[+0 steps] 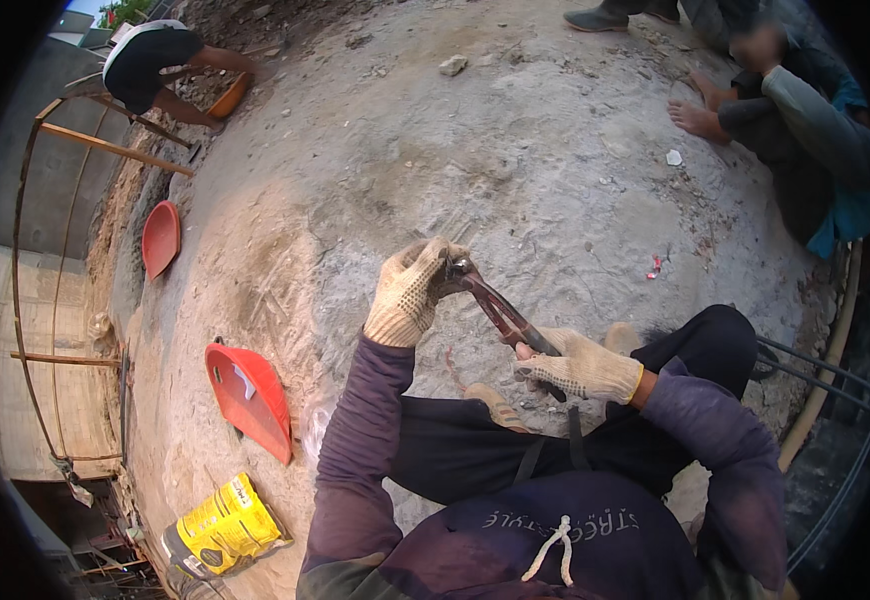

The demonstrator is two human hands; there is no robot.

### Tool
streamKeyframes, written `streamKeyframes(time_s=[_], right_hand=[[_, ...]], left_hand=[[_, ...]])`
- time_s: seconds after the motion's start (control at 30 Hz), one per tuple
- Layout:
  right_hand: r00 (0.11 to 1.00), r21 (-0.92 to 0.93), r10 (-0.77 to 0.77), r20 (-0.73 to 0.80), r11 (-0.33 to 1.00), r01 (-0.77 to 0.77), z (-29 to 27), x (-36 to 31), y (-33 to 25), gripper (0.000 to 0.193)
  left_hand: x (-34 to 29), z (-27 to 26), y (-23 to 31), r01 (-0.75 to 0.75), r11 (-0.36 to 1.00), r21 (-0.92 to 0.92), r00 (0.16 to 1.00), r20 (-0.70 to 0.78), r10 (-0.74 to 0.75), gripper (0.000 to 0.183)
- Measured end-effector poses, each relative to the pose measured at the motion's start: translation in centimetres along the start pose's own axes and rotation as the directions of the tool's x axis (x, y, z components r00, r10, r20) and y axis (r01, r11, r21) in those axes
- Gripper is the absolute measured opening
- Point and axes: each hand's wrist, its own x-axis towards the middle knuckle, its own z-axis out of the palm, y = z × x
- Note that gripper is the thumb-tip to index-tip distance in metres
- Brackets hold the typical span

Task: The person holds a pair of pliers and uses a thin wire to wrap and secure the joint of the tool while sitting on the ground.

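Both of my hands wear cream knitted work gloves with dotted palms. A pair of pincers [498,312] with long dark-red and black handles slants between them above my crossed legs. My left hand [410,290] is closed at the metal head end, its fingertips pinched there; whether a small piece sits in them too is hidden. My right hand [585,366] wraps round the handle end, the thumb lying along it. A thin reddish wire or twig [454,370] shows on the ground below the tool.
Left of me lie a red scoop-shaped pan [263,405], a second red pan [161,240] and a yellow-black bag [225,528]. One person [180,70] bends at the far left beside an orange pan [230,95]; another [805,130] sits at right. Bent bars [825,375] stand right.
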Motion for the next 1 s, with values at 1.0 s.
streamKeyframes(time_s=[1.0], right_hand=[[0.998, -0.046, -0.041, -0.052, 0.998, 0.038, 0.2, 0.3, 0.3, 0.031]], left_hand=[[-0.5, -0.2, 0.6, -0.036, 0.943, 0.331, 0.996, -0.062, 0.06, 0.035]])
